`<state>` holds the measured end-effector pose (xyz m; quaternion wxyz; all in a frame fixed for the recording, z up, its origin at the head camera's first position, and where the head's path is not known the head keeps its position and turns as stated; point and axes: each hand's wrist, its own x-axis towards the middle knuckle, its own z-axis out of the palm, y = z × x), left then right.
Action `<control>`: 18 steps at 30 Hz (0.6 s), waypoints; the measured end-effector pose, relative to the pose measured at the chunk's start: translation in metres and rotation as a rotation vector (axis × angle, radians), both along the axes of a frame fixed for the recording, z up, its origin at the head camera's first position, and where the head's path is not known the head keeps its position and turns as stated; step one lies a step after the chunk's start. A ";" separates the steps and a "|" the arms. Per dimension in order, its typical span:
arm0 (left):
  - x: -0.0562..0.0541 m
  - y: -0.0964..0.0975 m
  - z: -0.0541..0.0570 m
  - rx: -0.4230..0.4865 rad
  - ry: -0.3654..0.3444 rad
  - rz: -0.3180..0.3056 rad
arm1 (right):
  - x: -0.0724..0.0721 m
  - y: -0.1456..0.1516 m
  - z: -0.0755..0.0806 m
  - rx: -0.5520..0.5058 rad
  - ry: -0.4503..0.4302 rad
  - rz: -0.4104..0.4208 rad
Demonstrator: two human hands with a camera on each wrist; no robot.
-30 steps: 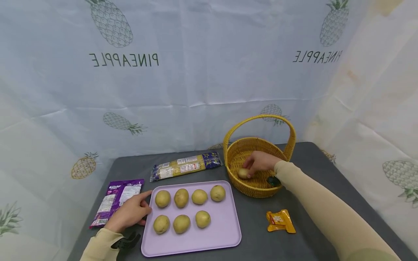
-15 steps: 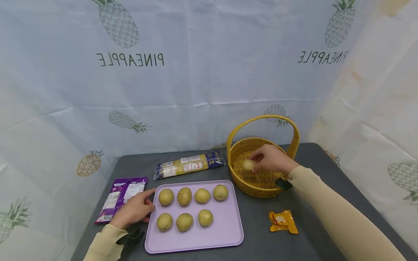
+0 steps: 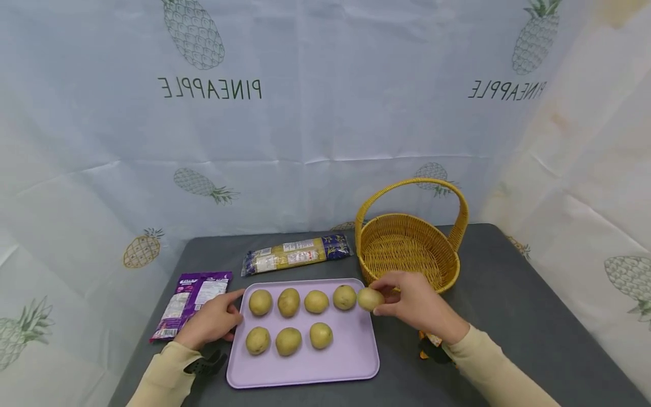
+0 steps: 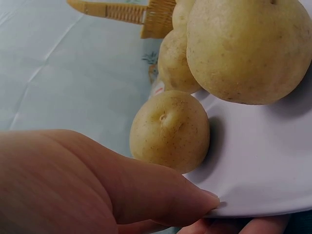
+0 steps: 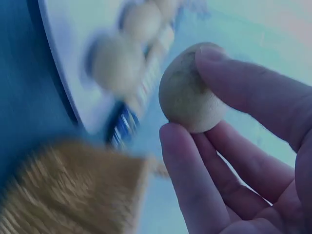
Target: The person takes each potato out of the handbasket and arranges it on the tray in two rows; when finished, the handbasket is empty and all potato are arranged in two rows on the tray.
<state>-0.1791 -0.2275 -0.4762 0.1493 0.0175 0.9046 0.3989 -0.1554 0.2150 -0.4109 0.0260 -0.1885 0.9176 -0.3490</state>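
Note:
My right hand point(image 3: 414, 302) pinches a potato point(image 3: 370, 299) between thumb and fingertips, over the right edge of a lilac tray point(image 3: 351, 362). In the right wrist view that potato point(image 5: 187, 92) sits between the thumb above and curled fingers below. On the tray lie several more potatoes in two rows, with three in the near row, one of them a potato point(image 3: 321, 336) at its right end. My left hand point(image 3: 212, 322) holds the tray's left rim. In the left wrist view its thumb point(image 4: 161, 195) lies on the rim and fingertips show beneath, close to a potato point(image 4: 170, 131).
A wicker basket point(image 3: 407, 243) with a tall handle stands behind and right of the tray. Behind the tray lies a long pack of noodles point(image 3: 297, 254). A purple bag point(image 3: 190, 302) is at the left, and an orange packet point(image 3: 423, 345) is partly hidden under the right wrist.
My right hand has lifted the potato out of the basket and carried it left and nearer, to the tray's right edge. My left hand has kept its hold on the tray.

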 end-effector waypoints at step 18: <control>0.002 0.001 0.000 0.008 0.007 0.019 | 0.025 -0.036 -0.058 -0.039 -0.067 0.043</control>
